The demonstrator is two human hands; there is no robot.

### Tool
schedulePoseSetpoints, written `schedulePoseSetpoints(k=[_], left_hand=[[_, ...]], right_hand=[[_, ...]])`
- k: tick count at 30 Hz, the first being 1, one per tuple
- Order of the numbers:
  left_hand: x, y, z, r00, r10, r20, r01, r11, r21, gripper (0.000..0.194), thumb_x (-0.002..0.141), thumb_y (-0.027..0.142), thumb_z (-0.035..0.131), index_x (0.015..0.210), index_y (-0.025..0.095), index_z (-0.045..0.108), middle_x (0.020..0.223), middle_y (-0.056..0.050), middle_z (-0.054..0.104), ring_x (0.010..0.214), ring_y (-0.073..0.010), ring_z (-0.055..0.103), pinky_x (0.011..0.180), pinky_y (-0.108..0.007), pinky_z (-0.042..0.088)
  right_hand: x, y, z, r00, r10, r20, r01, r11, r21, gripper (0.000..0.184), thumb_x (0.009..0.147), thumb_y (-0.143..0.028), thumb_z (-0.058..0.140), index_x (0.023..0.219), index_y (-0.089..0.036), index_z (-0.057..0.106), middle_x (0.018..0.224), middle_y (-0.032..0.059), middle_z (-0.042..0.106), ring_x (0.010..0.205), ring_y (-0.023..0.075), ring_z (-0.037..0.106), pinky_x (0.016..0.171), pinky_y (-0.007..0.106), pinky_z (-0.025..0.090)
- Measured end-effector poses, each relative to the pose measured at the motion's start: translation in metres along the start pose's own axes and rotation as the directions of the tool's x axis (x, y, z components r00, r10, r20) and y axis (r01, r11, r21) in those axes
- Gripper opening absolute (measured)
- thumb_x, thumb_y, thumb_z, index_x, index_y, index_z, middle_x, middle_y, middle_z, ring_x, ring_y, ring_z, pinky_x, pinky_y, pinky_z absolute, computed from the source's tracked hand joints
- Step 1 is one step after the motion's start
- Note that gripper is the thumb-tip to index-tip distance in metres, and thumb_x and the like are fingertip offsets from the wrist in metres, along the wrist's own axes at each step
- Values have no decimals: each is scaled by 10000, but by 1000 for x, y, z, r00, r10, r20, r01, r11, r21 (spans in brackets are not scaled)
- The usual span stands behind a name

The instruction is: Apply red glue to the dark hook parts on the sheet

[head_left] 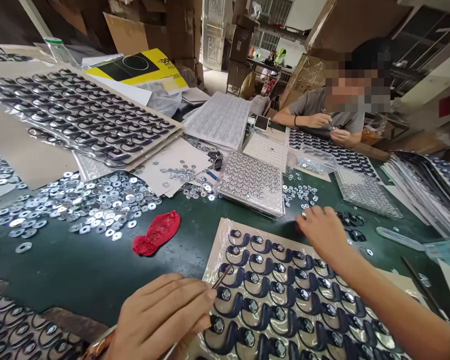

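Observation:
My left hand (165, 312) is closed on thin tweezers (220, 278), whose tip is over a dark hook-shaped piece near the left edge of a plastic-covered card (219, 235). Rows of these dark curved pieces, each with a shiny round metal part, cover the card. Beyond its far edge, my right hand (322, 232) has its fingers curled together beside a scatter of small metal parts (303, 194). Something red shows under its fingertips, and what they pinch is hidden. A tray of small metal parts (253, 177) lies just past the card.
Loose metal washers (108, 202) are heaped at left, beside a crumpled red cloth (157, 233). A stack of filled cards (78, 112) rises at far left. Across the green table (86, 270), a co-worker (345, 110) handles small parts. Papers and sheets (423, 192) are piled at right.

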State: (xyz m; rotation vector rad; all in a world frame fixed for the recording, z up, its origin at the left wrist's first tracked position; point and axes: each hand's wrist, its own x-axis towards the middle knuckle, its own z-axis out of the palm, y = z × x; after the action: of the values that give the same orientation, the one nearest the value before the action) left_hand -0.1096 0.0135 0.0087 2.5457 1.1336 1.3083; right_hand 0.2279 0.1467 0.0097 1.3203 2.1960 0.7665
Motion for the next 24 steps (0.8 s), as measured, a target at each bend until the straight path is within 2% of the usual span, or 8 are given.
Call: schedulePoseSetpoints(k=[4,7,9,11,13,16,21,24], left_hand=[[2,-1,-3,996,-91,6,91,995,-47,231,895,109,506,1081,131,642,939,-61,717,821,-134,677,772,-226,541],[8,-4,-2,970,-243,22,244,965,-92,229,902,142,506,1082,178,643,905,-29,719,773,-119,681,696,-193,543],[13,-4,0,940,-342,8,340,932,-126,205,900,177,528,1057,211,655,908,-1,725,779,-109,691,698,-166,545],[17,-3,4,904,-428,-14,420,892,-167,183,892,197,557,1035,236,664,915,29,729,776,-91,696,709,-132,541],[22,-1,7,871,-491,-22,477,855,-205,171,887,204,576,1021,255,669,912,50,731,755,-72,696,713,-106,533],[26,1,9,833,-553,6,536,806,-252,127,890,214,582,949,254,687,895,52,728,754,-68,692,716,-100,523],[31,1,5,824,-513,241,567,744,-353,99,890,247,584,890,208,675,895,5,697,797,-109,666,712,-164,532],[33,2,5,824,-489,286,565,745,-354,113,899,217,565,875,206,675,852,0,684,774,-108,645,705,-182,514]], right_hand=[[8,-9,-4,996,-79,35,80,996,-40,246,743,-9,590,951,-102,684,898,171,666,915,342,579,801,473,391],[1,-16,-39,987,-75,-139,107,964,243,306,784,-134,660,1089,-120,647,1038,169,664,1024,340,560,880,485,391],[-6,-29,-67,960,-62,-271,211,798,565,254,903,-297,573,1120,-174,624,1017,108,685,920,256,608,819,409,448],[-12,-49,-90,912,-80,-402,381,531,757,327,915,-406,555,1169,-204,586,1058,66,688,943,210,617,825,348,468],[-14,-71,-105,852,-96,-514,510,376,774,266,922,-376,551,1113,-199,602,1002,48,699,894,196,629,795,332,473],[-12,-91,-111,814,-57,-579,571,265,777,154,938,-220,497,993,-167,631,871,44,701,770,181,632,725,322,464],[-10,-95,-107,871,46,-489,489,0,872,93,892,-224,573,916,-178,650,774,14,698,670,141,619,649,268,438],[-12,-94,-108,926,17,-377,376,-122,919,99,884,-237,583,873,-191,670,744,-5,696,646,117,617,632,237,433]])
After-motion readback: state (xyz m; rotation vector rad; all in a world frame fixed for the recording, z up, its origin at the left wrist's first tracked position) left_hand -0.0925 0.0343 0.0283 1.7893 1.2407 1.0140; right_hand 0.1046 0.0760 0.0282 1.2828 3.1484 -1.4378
